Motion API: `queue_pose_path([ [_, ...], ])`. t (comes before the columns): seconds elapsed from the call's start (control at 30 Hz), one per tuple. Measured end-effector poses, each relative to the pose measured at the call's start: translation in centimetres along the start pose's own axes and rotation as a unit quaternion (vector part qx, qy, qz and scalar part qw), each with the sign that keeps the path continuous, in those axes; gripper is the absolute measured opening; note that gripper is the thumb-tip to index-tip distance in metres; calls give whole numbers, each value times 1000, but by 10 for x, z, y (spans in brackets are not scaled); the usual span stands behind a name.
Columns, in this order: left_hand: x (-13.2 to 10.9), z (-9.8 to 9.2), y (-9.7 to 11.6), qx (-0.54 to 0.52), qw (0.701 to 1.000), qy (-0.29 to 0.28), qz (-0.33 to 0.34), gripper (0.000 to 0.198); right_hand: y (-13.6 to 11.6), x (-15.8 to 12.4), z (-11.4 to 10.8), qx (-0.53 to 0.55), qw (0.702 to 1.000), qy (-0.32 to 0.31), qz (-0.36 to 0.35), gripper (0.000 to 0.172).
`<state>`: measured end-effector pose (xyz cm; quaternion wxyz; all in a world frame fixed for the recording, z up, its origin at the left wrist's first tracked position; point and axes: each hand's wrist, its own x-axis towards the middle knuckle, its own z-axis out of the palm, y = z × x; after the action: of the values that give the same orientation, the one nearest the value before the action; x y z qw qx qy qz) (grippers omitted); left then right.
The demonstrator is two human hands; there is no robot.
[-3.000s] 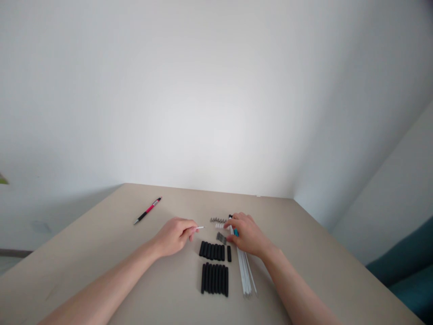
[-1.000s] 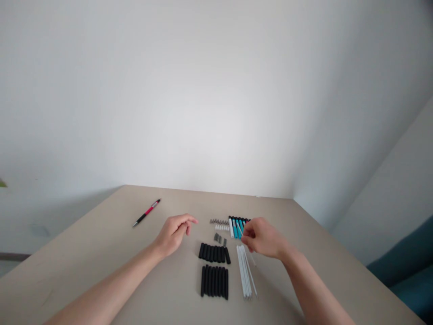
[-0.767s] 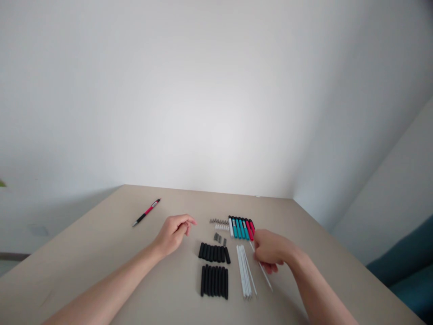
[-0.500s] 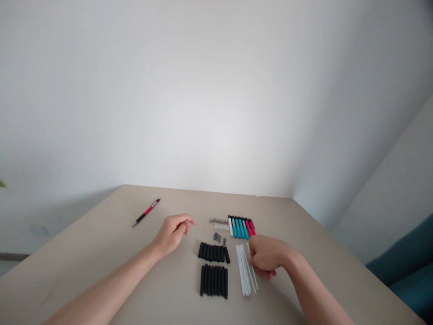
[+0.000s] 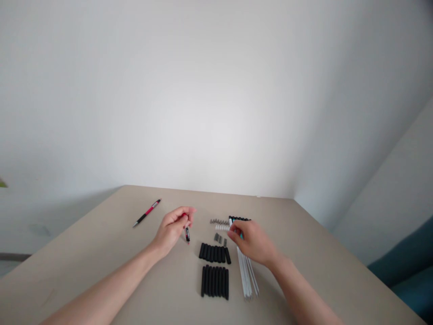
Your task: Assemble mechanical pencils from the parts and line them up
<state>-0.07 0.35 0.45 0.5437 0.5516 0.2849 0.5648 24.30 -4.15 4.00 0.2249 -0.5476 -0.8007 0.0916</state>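
Observation:
My left hand is raised slightly above the beige table, fingers pinched on a short red and black pen barrel that hangs down from them. My right hand lies over a row of coloured pen barrels. Its fingers are curled onto them, next to a white barrel, and most of the row is hidden. White refills stick out from under that wrist. Two rows of black grips lie between my hands.
A red and black pen lies alone at the far left of the table. Small springs, white tips and grey pieces sit above the black grips. A white wall stands behind; a dark teal seat is at the right.
My right hand has moved up and left from the white refills to the coloured barrels. My left hand now holds a red and black barrel that it did not have before.

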Motion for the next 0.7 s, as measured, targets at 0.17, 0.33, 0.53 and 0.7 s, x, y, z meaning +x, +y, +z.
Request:
queue_pose_path([
  [0.17,-3,13,2,-141,989,-12,-48,27,-35,-1,25,85,995,-5,-43,24],
  [0.33,-6,19,5,-198,977,0,-76,27,-48,2,44,63,994,6,-84,16],
  [0.53,-5,16,1,-159,983,-7,-88,27,-40,6,44,62,993,59,-76,19],
  [0.7,-3,9,-12,9,992,-54,-115,35,-27,10,36,130,976,177,3,24],
])
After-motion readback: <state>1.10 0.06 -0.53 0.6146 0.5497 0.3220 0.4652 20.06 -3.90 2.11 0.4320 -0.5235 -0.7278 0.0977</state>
